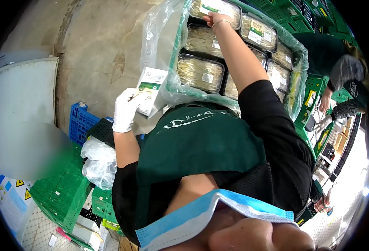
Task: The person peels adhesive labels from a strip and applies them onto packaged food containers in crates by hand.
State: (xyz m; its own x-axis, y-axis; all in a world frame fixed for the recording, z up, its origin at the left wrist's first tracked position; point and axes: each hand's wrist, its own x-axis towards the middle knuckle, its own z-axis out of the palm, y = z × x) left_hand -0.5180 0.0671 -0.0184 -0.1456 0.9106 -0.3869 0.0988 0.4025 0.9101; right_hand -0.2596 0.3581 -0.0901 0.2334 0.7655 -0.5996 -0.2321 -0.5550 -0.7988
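My left hand (128, 108), in a white glove, is closed around a stack of printed labels (150, 90) beside the crate. My bare right hand (218, 21) reaches to the far end of the crate. Its fingers are stretched out against a white and green label (213, 6) on a black plastic tray; the thumb is hard to see. Below it are more clear-topped trays of pale thin strands, perhaps bean sprouts, such as this tray (200, 73). Another tray (259, 32) carries a similar label. Some trays are partly hidden under my right arm.
A clear plastic liner (161, 37) hangs over the green crate's edge. Left of me are a blue crate (79, 119), a crumpled plastic bag (100, 161) and green crates (63, 192). At right, another person's gloved hand (324, 124) is over green crates.
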